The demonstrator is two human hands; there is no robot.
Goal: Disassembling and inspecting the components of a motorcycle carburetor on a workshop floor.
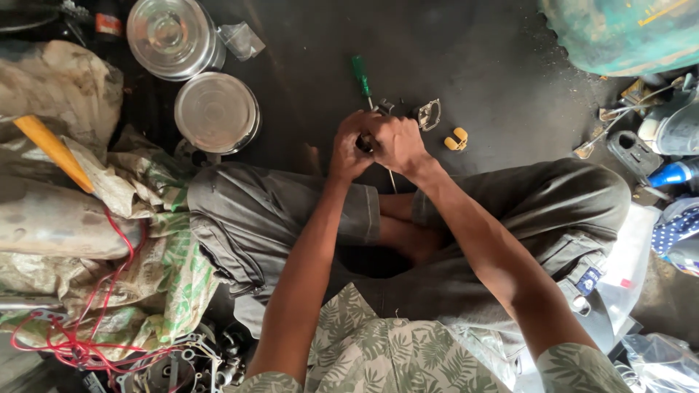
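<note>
I sit cross-legged on a dark floor with both hands together in front of my knees. My left hand [349,149] and my right hand [397,142] are clasped around a small dark metal part [364,143], mostly hidden by the fingers. A thin metal rod [392,180] pokes down from under my right hand. A green-handled screwdriver [362,78] lies on the floor just beyond my hands. To the right of it lie a small metal gasket frame [429,114] and a yellow plastic float [456,139].
Two round steel containers [175,36] [216,113] stand at the upper left. Sacks and cloth [145,218], a wooden handle [54,149] and red wires [87,342] pile up at the left. A teal drum [626,33], tools and a blue-capped bottle [673,175] crowd the right.
</note>
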